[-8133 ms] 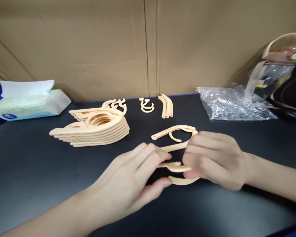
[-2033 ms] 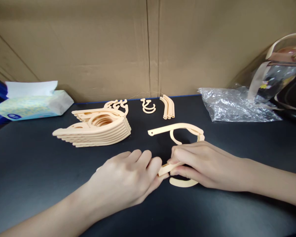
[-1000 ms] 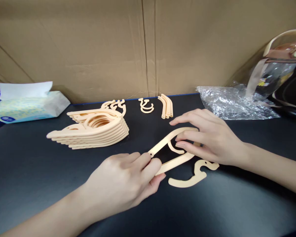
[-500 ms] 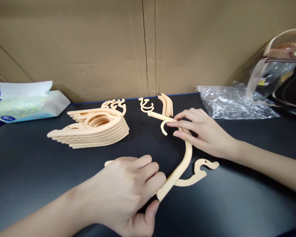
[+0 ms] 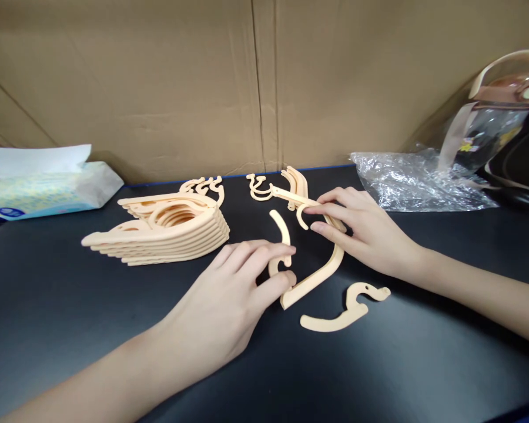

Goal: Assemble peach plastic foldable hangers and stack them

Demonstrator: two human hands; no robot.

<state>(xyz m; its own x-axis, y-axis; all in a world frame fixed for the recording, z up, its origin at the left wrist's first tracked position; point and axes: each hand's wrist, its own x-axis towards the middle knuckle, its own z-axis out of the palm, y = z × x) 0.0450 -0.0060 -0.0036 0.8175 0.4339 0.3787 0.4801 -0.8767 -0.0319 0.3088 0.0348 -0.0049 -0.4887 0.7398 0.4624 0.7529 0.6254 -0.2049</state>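
My right hand (image 5: 359, 229) has its fingers closed on a cream plastic hanger frame (image 5: 320, 276), a bent bar that runs from the far middle round to its near end. A small curved hook stands out from the bar beside the fingertips. Close to the frame's near end, my left hand (image 5: 242, 282) pinches a curved hanger arm (image 5: 281, 226) between thumb and fingers; its lower part is partly hidden. Whether this arm touches the frame I cannot tell. Another loose hanger arm (image 5: 335, 320) lies flat on the black table, nearer to me than the frame.
To the left stands a stack of folded cream hangers (image 5: 171, 235). Loose hooks (image 5: 260, 191) and a bundle of hanger arms (image 5: 297, 182) lie at the back. A tissue pack (image 5: 53, 191), a clear plastic bag (image 5: 418, 182) and a bottle (image 5: 485, 129) edge the table (image 5: 92, 329).
My left hand has moved forward from the frame's near end, and the curved arm in it now stands in view. The frame's near end has swung away from me; my right hand shifted slightly.
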